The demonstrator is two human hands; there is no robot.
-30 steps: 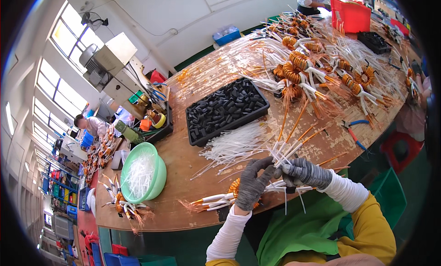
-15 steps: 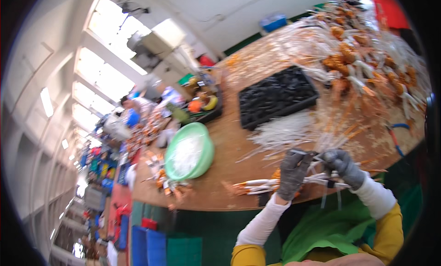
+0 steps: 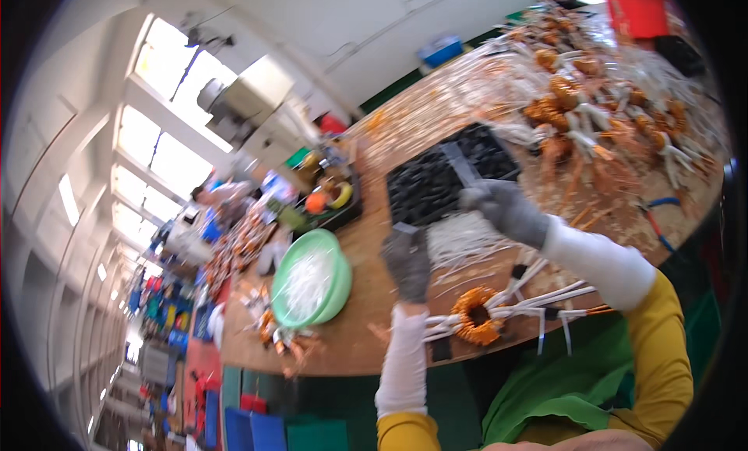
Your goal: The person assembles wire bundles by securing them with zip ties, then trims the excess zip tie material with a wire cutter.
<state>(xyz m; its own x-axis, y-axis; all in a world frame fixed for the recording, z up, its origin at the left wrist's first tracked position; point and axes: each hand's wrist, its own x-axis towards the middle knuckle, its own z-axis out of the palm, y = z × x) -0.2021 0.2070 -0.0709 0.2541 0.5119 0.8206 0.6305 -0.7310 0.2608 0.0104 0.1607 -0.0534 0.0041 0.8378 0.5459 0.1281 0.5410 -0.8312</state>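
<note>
My right hand (image 3: 508, 211), in a grey glove, is closed on a pale translucent strip (image 3: 461, 164) that sticks up over the black tray (image 3: 413, 219) of small black pieces. Near the tray's front left corner, my gloved left hand (image 3: 407, 265) is closed, with a small pale bit at its fingertips too blurred to name. Between my forearms, at the table's near edge, lies an orange copper-wire coil (image 3: 477, 316). White-sleeved leads (image 3: 545, 299) run out from it, with black pieces on them and thin white ties hanging off. Loose white ties (image 3: 460, 240) lie under my hands.
A green bowl (image 3: 343, 287) of thin white strips stands at the left. A heap of copper coils (image 3: 561, 100) covers the far right. Blue-and-red-handled pliers (image 3: 658, 221) lie at right. A dark bin of mixed items (image 3: 354, 205) sits behind the bowl.
Both hands have left the leads by the coil and moved apart, the left one leftward, the right one up toward the tray. The coil is now uncovered, and the strip shows in my right hand.
</note>
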